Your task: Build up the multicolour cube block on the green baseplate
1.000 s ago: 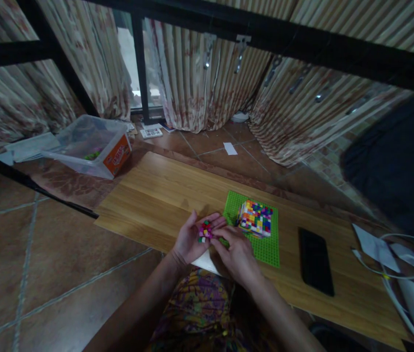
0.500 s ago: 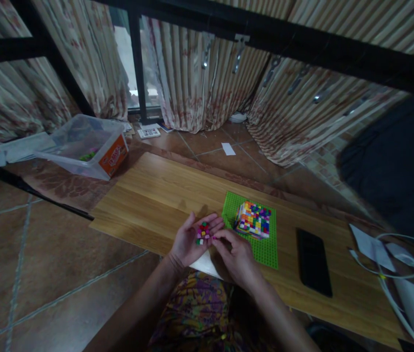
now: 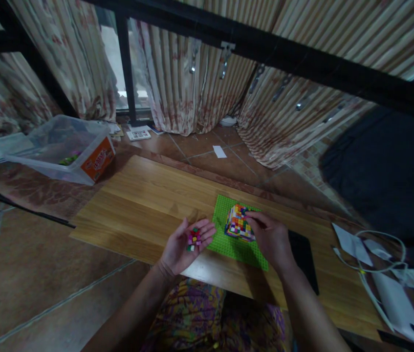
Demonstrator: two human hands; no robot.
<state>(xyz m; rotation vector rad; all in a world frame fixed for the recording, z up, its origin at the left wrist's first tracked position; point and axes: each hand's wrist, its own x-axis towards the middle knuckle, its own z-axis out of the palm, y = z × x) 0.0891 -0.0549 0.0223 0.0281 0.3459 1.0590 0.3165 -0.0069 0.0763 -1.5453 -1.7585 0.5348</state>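
Observation:
My left hand [image 3: 181, 247] lies palm up with its fingers stretched out, left of the green baseplate [image 3: 223, 247]. Several small building bricks [image 3: 194, 237], red, pink, yellow, green and white, rest loose in its palm. On the baseplate stands a block built of many coloured bricks [image 3: 238, 226]. My right hand [image 3: 272, 238] reaches over the block from the right, its thumb and forefinger pinched at the top. A small building brick is between those fingertips, mostly hidden by them. The hand covers the block's right side.
A black phone-like slab [image 3: 304, 259] lies right of the baseplate on the wooden table [image 3: 137, 205]. White cables [image 3: 362, 274] and a white box-shaped device [image 3: 399, 308] sit at the right end. Beyond the left end is a clear plastic bin [image 3: 60, 146] with an orange label.
My right hand has moved from beside the left palm, where it pinched a small pinkish brick, rightward to the top of the brick block. The left hand stays palm up. The view has shifted slightly.

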